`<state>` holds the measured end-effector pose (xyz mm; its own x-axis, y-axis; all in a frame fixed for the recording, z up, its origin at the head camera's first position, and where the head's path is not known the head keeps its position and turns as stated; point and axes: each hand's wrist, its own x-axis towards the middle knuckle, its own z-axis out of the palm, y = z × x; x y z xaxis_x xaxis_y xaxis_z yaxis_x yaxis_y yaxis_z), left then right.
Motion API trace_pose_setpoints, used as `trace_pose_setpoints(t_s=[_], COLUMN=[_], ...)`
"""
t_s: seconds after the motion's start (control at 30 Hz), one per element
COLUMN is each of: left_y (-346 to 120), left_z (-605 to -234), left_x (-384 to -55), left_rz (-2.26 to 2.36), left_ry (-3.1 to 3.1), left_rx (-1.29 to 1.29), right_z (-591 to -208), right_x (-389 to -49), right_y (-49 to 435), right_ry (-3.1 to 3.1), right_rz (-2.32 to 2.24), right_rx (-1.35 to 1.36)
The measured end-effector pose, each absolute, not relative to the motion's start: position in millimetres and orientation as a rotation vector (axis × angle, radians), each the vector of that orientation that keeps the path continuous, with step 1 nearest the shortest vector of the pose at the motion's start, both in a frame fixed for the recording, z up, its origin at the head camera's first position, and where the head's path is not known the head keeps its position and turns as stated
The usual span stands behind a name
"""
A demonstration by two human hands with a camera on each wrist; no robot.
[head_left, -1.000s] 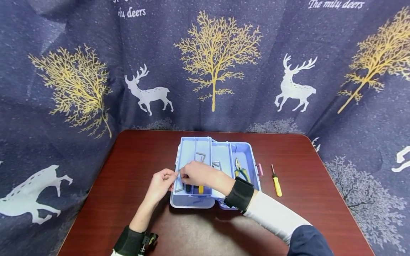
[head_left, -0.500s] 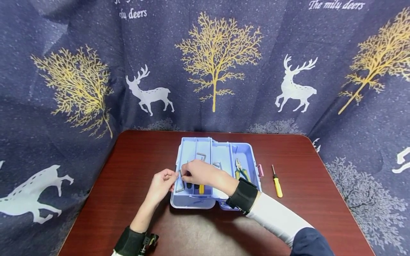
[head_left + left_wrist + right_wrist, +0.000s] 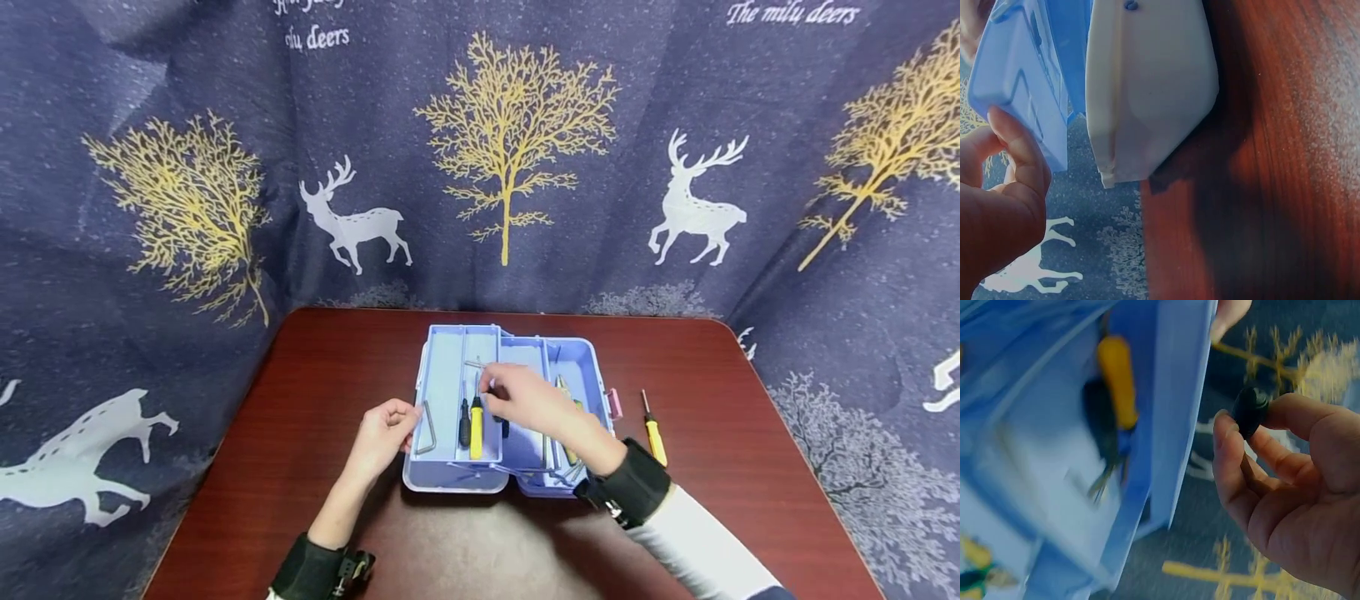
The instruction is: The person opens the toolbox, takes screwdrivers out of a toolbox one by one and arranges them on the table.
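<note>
A light-blue toolbox (image 3: 454,482) stands on the table with its upper tray (image 3: 444,367) folded out to the left. My left hand (image 3: 386,431) pinches the tray's left edge; in the left wrist view a fingertip (image 3: 999,115) lies against its outer wall. My right hand (image 3: 525,398) holds a black-handled screwdriver (image 3: 1251,411) over the tray's right side; its shaft is mostly hidden. Inside the tray lie another black-handled screwdriver (image 3: 465,425), a yellow-handled screwdriver (image 3: 476,429) and a hex key (image 3: 431,429) near my left fingers.
Another hex key (image 3: 473,363) lies farther back in the tray. Pliers (image 3: 982,569) sit in the right part of the box, partly behind my right forearm in the head view. A yellow-handled screwdriver (image 3: 655,437) lies on the table (image 3: 705,383) right of the pink latch (image 3: 614,404).
My right hand has moved right, from the tray's left compartment to its right side, taking the black-handled screwdriver along. The left hand has stayed at the tray's edge.
</note>
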<state>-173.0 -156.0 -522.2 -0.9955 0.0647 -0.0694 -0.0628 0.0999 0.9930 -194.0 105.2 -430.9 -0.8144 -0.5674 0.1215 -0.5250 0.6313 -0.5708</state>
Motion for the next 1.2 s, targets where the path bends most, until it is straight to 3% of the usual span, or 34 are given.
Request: trace_pose_setpoints(t_s=[0.2,0.77,1.2], left_y=[-155,-162,-155], left_z=[-521,-522,-523], left_x=[-172,-165,-172], left_rz=[2.053,2.059,2.049], left_ry=[2.254,2.264,2.252], left_rx=[0.004,-0.052,0.003], right_z=[-429,-470,-524], right_x=[-181,-166,-159], right_y=[158,296,349], right_ry=[2.843,2.964,2.879], right_rz=[-0.952,-0.905,-0.858], right_rx=[-0.81,0.093,0.322])
